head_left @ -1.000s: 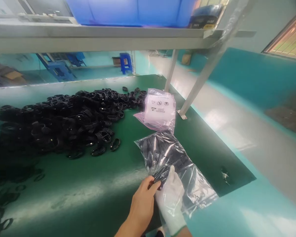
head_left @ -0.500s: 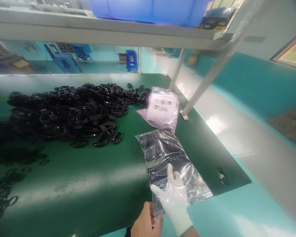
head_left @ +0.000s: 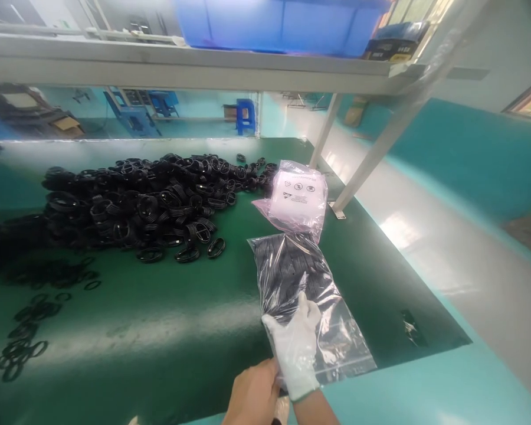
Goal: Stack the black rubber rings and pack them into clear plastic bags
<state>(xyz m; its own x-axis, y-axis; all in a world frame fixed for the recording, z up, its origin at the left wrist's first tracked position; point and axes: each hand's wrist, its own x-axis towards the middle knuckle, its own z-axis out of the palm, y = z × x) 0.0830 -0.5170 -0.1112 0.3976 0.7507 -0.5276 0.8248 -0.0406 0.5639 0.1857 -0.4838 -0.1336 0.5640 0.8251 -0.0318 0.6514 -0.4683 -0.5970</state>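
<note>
A clear plastic bag (head_left: 292,277) filled with black ring-shaped parts lies on the green table (head_left: 159,330) near its front right corner. My right hand (head_left: 294,345), in a white glove, lies on the bag's near end with thumb and fingers stretched out. My bare left hand (head_left: 252,395) is at the bottom edge, right beside the glove, its fingers curled against the bag's near edge. A large heap of black rings (head_left: 137,203) covers the table's back left.
A pink bag (head_left: 298,198) with printed symbols lies just behind the clear one. Loose rings (head_left: 24,342) lie at the left front. A slanted metal post (head_left: 371,147) and a shelf (head_left: 181,62) with a blue bin stand overhead. The table's right edge drops to a teal floor.
My left hand let go of a black part at the bag's mouth and drew back toward me. My right hand stayed on the bag. The view shifted slightly.
</note>
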